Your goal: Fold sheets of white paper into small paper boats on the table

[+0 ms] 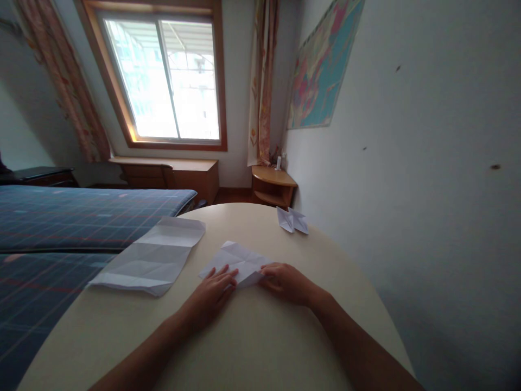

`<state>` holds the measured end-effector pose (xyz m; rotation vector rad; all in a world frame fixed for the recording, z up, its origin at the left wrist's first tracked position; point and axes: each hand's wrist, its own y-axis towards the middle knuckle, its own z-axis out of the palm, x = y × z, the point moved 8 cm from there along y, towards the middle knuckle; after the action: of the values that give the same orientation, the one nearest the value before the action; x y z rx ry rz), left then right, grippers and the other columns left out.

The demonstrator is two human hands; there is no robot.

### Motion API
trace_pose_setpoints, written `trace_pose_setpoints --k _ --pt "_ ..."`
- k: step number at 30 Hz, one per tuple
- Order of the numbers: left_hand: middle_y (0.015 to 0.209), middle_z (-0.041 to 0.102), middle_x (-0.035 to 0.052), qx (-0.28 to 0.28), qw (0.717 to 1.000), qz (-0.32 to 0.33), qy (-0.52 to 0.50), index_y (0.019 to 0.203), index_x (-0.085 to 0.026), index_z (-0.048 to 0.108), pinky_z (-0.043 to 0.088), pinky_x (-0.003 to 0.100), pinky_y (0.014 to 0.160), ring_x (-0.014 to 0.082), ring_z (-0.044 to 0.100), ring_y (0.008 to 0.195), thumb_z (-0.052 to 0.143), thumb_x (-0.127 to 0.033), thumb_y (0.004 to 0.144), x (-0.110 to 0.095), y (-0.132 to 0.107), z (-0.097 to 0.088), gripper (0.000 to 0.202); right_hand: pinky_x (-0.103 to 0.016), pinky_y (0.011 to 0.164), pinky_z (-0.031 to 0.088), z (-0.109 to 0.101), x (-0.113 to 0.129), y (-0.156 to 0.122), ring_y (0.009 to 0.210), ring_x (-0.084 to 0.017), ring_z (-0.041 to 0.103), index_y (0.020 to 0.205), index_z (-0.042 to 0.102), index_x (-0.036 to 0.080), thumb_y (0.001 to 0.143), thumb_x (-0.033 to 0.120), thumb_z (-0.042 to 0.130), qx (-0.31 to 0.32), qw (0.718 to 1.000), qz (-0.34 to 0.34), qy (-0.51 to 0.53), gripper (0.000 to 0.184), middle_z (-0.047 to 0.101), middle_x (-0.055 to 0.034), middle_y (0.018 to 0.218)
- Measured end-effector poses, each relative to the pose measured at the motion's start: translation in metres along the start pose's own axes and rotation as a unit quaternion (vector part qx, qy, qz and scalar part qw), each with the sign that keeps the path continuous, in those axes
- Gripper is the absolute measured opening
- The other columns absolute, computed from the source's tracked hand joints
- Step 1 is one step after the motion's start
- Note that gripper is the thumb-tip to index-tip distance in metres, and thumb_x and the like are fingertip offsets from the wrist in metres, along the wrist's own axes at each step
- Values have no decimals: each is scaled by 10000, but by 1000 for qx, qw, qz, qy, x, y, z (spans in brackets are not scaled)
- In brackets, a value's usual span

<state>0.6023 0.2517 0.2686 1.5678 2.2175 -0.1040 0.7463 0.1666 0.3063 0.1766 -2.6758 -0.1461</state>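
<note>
A creased white sheet of paper (240, 258) lies on the round table in front of me, with fold lines across it. My left hand (220, 288) rests on its near left part, fingers stretched out and lying on the paper. At the right corner, my right hand (287, 282) has its fingers closed on the paper's edge, thumb underneath or beside it. Part of the near edge is hidden by both hands.
The round cream table (260, 336) carries larger creased paper sheets (154, 255) at its left and a folded paper shape (292, 220) at its far right edge. A bed with a blue checked cover (81, 217) adjoins on the left; a white wall (427, 217) stands right.
</note>
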Motion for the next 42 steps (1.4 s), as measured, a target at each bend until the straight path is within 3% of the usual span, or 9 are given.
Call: trace_pose_setpoints --k 4,10,14,19,23,30,34,37,42 --pt "1409 555 54 -15 1000 -1 -6 1181 -235 610 304 511 1149 241 399 1384 377 -286 982 1 0 0 311 -281 739 474 0 -14 3 812 -198 661 974 701 191 931 296 514 -43 998 46 11 219 725 -72 925" --pt "1364 596 70 -27 1000 -14 1 1259 -230 565 327 491 1143 245 438 1361 412 -257 952 4 -1 1 344 -302 817 470 3 -19 3 922 -213 647 1147 636 188 927 286 522 -78 993 87 33 267 693 -95 1034" --pt "1416 548 63 -29 999 -15 0 1391 -263 472 324 502 1140 248 429 1368 446 -206 924 4 -2 -1 471 -309 849 468 5 -22 4 938 -204 631 1233 584 198 924 255 533 -97 989 99 45 319 671 -88 1030" --pt "1425 540 22 -17 1000 8 -4 1269 -333 614 323 521 1129 250 427 1369 433 -224 951 -1 -1 -1 382 -321 882 467 7 -27 5 952 -202 612 1247 568 192 912 221 550 -117 987 103 47 337 654 -85 1018" --pt "1433 530 24 -11 1000 10 -2 1283 -332 608 321 508 1133 244 417 1376 441 -250 958 -3 -2 -2 375 -340 914 466 7 -30 5 983 -209 602 1230 575 175 907 197 547 -133 984 105 48 325 651 -95 1039" --pt "1552 344 6 23 997 52 46 1469 -353 364 248 503 1169 257 273 1445 432 -335 972 -10 -7 5 501 -409 1036 405 0 -22 6 1158 -253 528 1197 622 142 915 194 494 -155 980 112 -47 314 613 -139 1184" --pt "1571 293 21 40 996 46 67 1506 -309 288 209 504 1181 257 225 1461 378 -367 989 -10 -8 11 529 -450 1175 221 15 14 6 1384 -278 338 1349 533 113 955 355 485 -88 991 54 -80 465 478 -155 1435" --pt "1575 279 32 44 995 40 75 1521 -276 250 207 489 1183 255 219 1464 368 -388 988 -10 -7 12 558 -465 1201 127 38 35 2 1470 -276 161 1501 321 114 980 554 350 11 998 20 -51 682 262 -136 1575" --pt "1580 268 23 44 995 43 73 1522 -282 245 204 475 1186 249 212 1466 384 -387 982 -9 -7 12 567 -458 1206 89 49 20 -5 1483 -292 33 1537 165 61 951 667 247 92 992 75 -35 846 95 -151 1602"
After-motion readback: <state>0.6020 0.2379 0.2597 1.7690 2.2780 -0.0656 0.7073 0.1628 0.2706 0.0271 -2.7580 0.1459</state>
